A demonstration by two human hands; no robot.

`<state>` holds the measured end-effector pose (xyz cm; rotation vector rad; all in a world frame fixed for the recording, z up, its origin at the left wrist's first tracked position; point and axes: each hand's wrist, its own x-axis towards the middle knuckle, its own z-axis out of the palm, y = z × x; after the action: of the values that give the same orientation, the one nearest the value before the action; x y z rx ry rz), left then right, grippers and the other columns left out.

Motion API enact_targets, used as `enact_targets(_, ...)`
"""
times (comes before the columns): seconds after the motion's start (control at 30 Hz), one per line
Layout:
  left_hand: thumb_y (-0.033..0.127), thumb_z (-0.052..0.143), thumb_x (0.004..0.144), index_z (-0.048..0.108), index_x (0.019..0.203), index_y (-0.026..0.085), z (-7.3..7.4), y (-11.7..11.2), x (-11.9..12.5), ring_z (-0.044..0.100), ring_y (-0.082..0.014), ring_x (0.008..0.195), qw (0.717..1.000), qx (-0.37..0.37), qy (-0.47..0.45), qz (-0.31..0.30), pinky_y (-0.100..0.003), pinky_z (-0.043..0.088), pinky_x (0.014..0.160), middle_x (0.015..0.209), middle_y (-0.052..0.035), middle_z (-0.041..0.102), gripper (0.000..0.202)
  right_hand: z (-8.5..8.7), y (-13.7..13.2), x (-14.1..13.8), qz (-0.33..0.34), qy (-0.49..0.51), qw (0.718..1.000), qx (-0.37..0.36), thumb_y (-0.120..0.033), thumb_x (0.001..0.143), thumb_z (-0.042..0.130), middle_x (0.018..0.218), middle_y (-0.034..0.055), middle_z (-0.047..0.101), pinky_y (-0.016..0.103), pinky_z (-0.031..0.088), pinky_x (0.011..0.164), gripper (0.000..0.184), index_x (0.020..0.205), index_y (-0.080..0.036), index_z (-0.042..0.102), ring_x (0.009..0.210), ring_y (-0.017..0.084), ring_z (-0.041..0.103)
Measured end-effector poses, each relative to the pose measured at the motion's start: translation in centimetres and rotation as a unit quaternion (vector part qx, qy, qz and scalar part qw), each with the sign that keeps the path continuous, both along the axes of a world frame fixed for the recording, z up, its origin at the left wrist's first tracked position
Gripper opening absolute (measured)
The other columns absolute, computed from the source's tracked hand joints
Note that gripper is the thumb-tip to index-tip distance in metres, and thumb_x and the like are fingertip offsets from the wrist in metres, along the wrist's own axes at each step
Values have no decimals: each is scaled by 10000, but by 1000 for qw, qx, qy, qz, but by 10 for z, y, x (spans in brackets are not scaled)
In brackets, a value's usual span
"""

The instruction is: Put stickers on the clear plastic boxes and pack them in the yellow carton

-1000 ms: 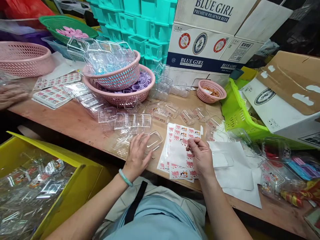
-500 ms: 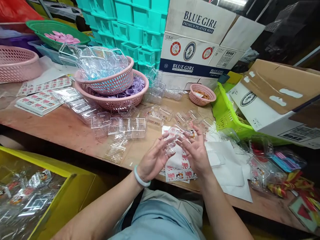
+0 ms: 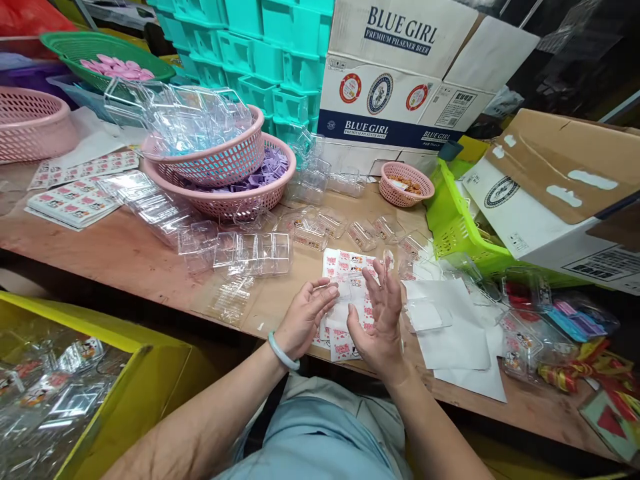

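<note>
My left hand (image 3: 304, 317) and my right hand (image 3: 381, 321) face each other just above the table's front edge, with a small clear plastic case (image 3: 349, 289) pressed between their fingertips. The left fingers curl onto the case; the right fingers stand nearly straight against its other side. Under the hands lies a sheet of red-and-white cat stickers (image 3: 345, 261). A row of empty clear cases (image 3: 255, 253) stands just left of the hands. A pale green bangle is on my left wrist.
Two stacked pink baskets (image 3: 220, 175) hold clear cases and purple pieces at the back left. A small pink basket (image 3: 406, 181), a green crate (image 3: 453, 223), white backing papers (image 3: 455, 343) and a beer carton (image 3: 400, 73) are on the right. A yellow bin (image 3: 150, 363) of filled cases stands lower left.
A second ago my left hand lay on a clear case and my right pinched a sticker at the sheet. Both hands have since come together around one case and drawn slightly nearer me.
</note>
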<state>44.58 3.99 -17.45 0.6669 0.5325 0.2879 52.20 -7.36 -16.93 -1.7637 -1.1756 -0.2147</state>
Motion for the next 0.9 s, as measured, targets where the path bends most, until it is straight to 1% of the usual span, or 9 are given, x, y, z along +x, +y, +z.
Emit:
enact_targets(0.13, 384, 745, 742, 480, 1226, 277, -8, 2, 0, 559, -182, 1093, 997, 63, 17, -31, -317, 453, 876, 1212, -72, 562, 562, 3, 3, -11, 30, 47, 998, 5, -104, 866, 502, 1583, 82, 168, 536, 347, 1126, 815, 1498, -339, 45, 1426, 269, 275)
enact_targets(0.2, 368, 755, 729, 467, 1267, 276, -11, 5, 1, 562, -183, 1078, 993, 110, 19, -28, -317, 454, 884, 1180, -73, 562, 617, 9, 2, -9, 45, 101, 994, 5, -150, 877, 519, 1579, 86, 183, 518, 373, 1110, 765, 1492, -338, 105, 1420, 268, 288)
enact_targets(0.3, 341, 752, 729, 502, 1256, 239, -14, 11, 2, 581, -171, 1035, 992, 126, 9, -31, -316, 442, 917, 1129, -66, 587, 592, 23, -4, 5, 9, 191, 981, 34, -240, 879, 575, 1575, 71, 189, 477, 437, 1054, 524, 1368, -321, 409, 1389, 274, 349)
enact_targets(0.33, 331, 750, 731, 512, 1252, 235, -14, 13, 1, 587, -171, 1032, 993, 114, 5, -37, -321, 435, 931, 1118, -62, 600, 581, 28, -7, 12, -20, 203, 978, 50, -263, 867, 605, 1548, 71, 253, 463, 449, 1039, 403, 1261, -298, 527, 1366, 274, 383)
enact_targets(0.4, 308, 753, 729, 539, 1245, 231, -16, 14, -1, 592, -176, 1044, 995, 83, -2, -53, -335, 421, 959, 1102, -62, 626, 564, 36, -12, 25, -65, 220, 971, 67, -302, 834, 661, 1347, 85, 507, 413, 490, 972, 191, 1017, -248, 659, 1220, 246, 528)
enact_targets(0.47, 291, 756, 728, 586, 1212, 212, -18, 15, -4, 590, -180, 1059, 996, 52, -15, -69, -340, 410, 975, 1099, -75, 646, 519, 39, -15, 34, -62, 276, 959, 27, -347, 805, 694, 962, 60, 658, 337, 543, 801, 146, 869, -217, 680, 914, 192, 640)
enact_targets(0.57, 288, 754, 732, 641, 1154, 191, -24, 14, -4, 600, -173, 1033, 997, 24, -21, -68, -335, 412, 972, 1071, -78, 666, 448, 39, -15, 37, -6, 390, 918, -79, -427, 776, 705, 654, 6, 617, 249, 495, 544, 247, 816, -186, 666, 592, 131, 581)
enact_targets(0.7, 284, 760, 728, 656, 1142, 184, -27, 14, -2, 606, -177, 1030, 998, 12, -18, -66, -345, 412, 975, 1047, -75, 678, 439, 34, -12, 35, 12, 412, 904, -117, -466, 747, 713, 608, -16, 576, 220, 464, 482, 301, 781, -172, 655, 518, 101, 521)
enact_targets(0.9, 267, 758, 730, 664, 1128, 185, -23, 15, -1, 602, -126, 899, 998, 4, -10, -65, -298, 428, 898, 985, -56, 680, 416, 27, -9, 30, 6, 392, 910, -136, -462, 779, 687, 704, 3, 609, 247, 520, 569, 287, 793, -176, 665, 574, 110, 557)
